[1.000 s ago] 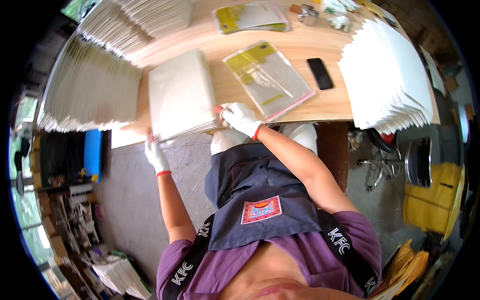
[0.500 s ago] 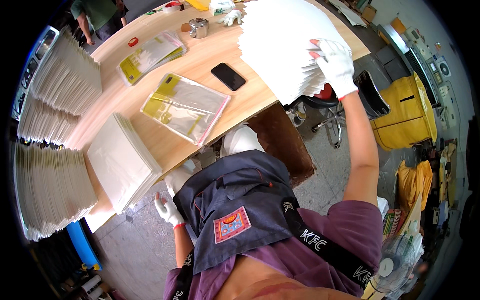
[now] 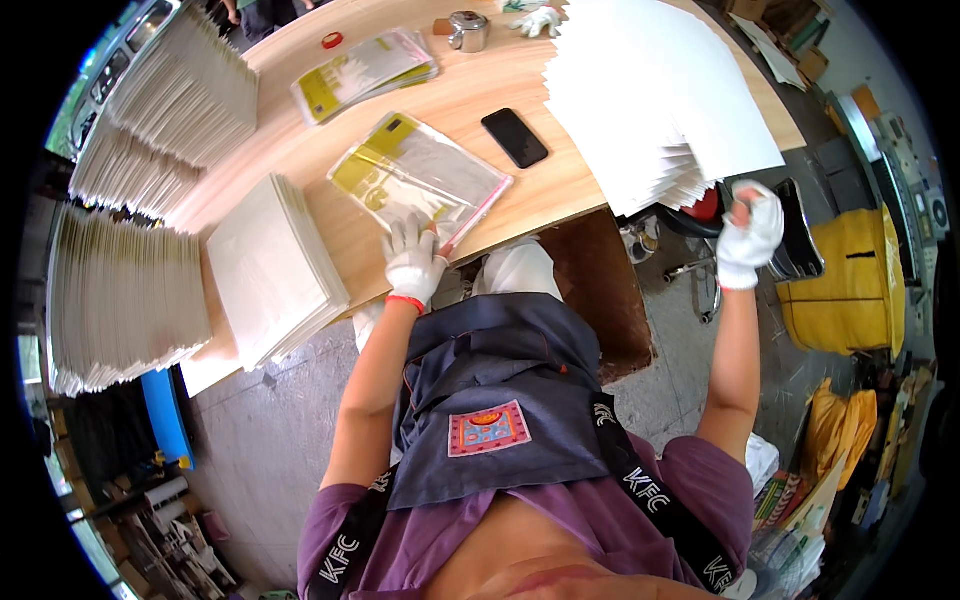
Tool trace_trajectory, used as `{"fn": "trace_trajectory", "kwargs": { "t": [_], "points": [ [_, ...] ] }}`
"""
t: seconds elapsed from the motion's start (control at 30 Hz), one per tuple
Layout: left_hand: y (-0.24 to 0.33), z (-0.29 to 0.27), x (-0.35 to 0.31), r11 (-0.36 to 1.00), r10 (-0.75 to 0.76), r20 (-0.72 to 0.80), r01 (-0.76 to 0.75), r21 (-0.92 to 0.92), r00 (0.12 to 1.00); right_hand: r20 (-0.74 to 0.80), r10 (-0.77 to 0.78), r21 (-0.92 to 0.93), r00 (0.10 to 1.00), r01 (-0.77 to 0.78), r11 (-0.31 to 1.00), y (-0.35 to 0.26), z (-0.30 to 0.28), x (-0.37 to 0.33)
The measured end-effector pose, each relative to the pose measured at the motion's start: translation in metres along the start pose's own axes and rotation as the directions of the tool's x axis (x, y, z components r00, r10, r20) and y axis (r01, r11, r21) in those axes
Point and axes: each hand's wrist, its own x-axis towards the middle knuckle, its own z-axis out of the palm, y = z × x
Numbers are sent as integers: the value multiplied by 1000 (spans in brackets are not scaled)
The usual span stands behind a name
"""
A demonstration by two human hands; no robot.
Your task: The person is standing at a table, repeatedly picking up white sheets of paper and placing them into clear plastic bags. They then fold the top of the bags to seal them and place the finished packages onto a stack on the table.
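Observation:
White gloves with bare fingertips cover both hands. My left hand (image 3: 412, 262) rests at the near edge of a pack of clear plastic bags (image 3: 412, 172) with yellow-green print, its fingers stretched out over the pack. Off the table's right side, my right hand (image 3: 750, 238) is raised with its fingers curled in and nothing visible in them. Just beyond it lies a fanned stack of white sheets (image 3: 650, 90), whose top sheet juts out to the right. A black phone (image 3: 515, 138) lies between the bags and the sheets.
Piled white sleeves or folders (image 3: 275, 265) stand at the table's left, with taller stacks (image 3: 125, 300) beyond. Farther back are more bags (image 3: 365, 72), red tape (image 3: 332, 41), a metal pot (image 3: 468, 32) and a spare glove (image 3: 537, 22). A chair (image 3: 795, 235) and yellow bag (image 3: 845, 285) stand right.
My left hand has risen from beside the apron onto the plastic bags. My right hand has come off the sheet stack toward me, and the top sheet now sticks out farther right.

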Motion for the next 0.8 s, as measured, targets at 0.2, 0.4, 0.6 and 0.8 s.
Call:
{"fn": "trace_trajectory", "kwargs": {
  "t": [0.2,0.4,0.6,0.8],
  "points": [
    [-42,-8,5,995,-75,129,65,79,989,820,538,498,197,-709,-500,28,8,13],
    [-14,-10,22,998,-57,25,57,-17,998,631,736,644,244,-694,-321,67,25,17],
    [3,0,33,976,-190,168,167,139,967,694,605,635,389,-727,-261,-28,-12,17],
    [-37,-2,25,987,-131,42,134,-92,991,992,57,124,110,-890,-440,-71,12,-86]
  ]
}}
